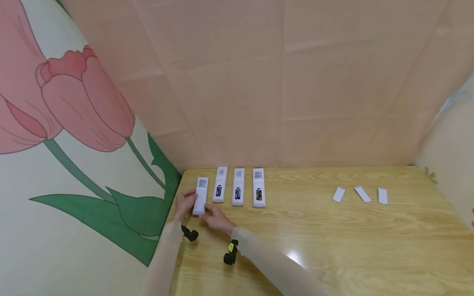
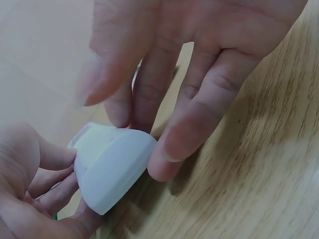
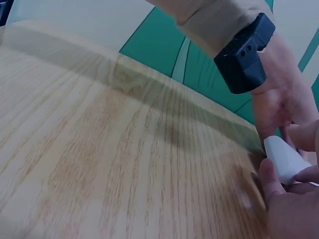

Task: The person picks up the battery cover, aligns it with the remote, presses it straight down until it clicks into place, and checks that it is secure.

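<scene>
A wood-grained tabletop (image 1: 333, 238) in yellowish tan spreads across the lower part of the head view, its far edge meeting a peach-beige covering (image 1: 277, 82) creased with fold lines. The pale left wall (image 1: 92, 255) carries large pink tulips (image 1: 89, 102) with dark outlines, green stems (image 1: 79, 170) and broad leaves (image 1: 118, 218). At right stands a cream wall (image 1: 459, 156) with a small greenish motif (image 1: 431, 174) low down and red marks at the frame's edge. A bright reflection (image 1: 294, 257) glints on the wood; in the right wrist view, soft shadow bands cross the grain.
</scene>
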Action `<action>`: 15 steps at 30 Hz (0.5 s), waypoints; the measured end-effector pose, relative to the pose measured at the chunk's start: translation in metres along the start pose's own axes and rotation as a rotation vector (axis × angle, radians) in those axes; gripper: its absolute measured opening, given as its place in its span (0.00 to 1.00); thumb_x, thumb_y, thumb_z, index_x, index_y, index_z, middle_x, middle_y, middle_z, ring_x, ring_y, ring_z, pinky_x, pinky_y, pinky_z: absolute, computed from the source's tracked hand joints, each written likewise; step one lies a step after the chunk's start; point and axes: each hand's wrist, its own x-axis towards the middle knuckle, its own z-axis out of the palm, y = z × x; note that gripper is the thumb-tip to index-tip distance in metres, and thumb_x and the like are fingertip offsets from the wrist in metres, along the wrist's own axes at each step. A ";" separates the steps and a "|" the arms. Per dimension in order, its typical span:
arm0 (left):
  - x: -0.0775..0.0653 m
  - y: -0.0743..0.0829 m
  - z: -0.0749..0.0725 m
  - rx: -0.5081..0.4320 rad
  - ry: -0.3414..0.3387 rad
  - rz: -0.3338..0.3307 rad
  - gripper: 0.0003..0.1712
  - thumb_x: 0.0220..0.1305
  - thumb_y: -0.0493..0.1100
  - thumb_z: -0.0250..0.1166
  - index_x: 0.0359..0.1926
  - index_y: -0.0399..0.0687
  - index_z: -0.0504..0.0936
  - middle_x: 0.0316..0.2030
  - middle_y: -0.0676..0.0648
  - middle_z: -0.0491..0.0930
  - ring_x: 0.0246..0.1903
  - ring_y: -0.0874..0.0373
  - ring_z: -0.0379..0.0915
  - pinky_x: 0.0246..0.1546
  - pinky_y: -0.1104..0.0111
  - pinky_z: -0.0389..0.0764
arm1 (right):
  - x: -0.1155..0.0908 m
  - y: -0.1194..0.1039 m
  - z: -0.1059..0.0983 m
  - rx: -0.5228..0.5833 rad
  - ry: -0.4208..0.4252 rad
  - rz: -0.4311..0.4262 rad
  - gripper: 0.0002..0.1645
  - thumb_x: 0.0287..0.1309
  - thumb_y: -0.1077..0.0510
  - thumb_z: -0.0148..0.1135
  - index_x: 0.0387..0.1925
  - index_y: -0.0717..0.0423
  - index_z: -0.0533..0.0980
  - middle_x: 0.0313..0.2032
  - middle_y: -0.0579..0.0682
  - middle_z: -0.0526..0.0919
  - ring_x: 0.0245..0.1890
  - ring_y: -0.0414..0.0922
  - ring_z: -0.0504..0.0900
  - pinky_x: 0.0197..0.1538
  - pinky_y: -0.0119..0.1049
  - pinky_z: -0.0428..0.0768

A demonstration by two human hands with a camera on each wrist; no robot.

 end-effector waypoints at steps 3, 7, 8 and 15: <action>0.000 -0.001 0.001 -0.002 0.006 -0.009 0.21 0.73 0.36 0.64 0.63 0.32 0.84 0.59 0.30 0.84 0.59 0.45 0.80 0.62 0.58 0.80 | 0.001 0.001 0.000 0.000 -0.009 0.001 0.41 0.76 0.54 0.63 0.79 0.67 0.61 0.78 0.66 0.66 0.75 0.60 0.70 0.78 0.57 0.68; 0.001 -0.003 0.000 0.016 0.046 -0.001 0.19 0.71 0.36 0.65 0.60 0.31 0.85 0.56 0.30 0.85 0.56 0.44 0.82 0.54 0.64 0.81 | 0.003 0.004 0.002 0.022 -0.046 -0.031 0.41 0.74 0.58 0.63 0.79 0.70 0.59 0.73 0.68 0.72 0.67 0.58 0.80 0.72 0.53 0.76; 0.001 -0.004 0.000 0.019 0.055 0.007 0.19 0.71 0.35 0.65 0.59 0.31 0.86 0.55 0.30 0.86 0.55 0.44 0.82 0.51 0.66 0.81 | 0.004 0.005 0.003 0.031 -0.054 -0.038 0.42 0.73 0.59 0.64 0.79 0.71 0.59 0.73 0.69 0.72 0.64 0.57 0.82 0.70 0.52 0.79; 0.002 -0.006 0.003 0.011 0.091 0.053 0.17 0.68 0.33 0.66 0.54 0.26 0.86 0.49 0.29 0.87 0.45 0.49 0.83 0.37 0.77 0.78 | 0.002 0.007 0.002 0.035 -0.059 -0.021 0.41 0.73 0.61 0.63 0.79 0.70 0.59 0.67 0.66 0.79 0.60 0.54 0.85 0.66 0.48 0.82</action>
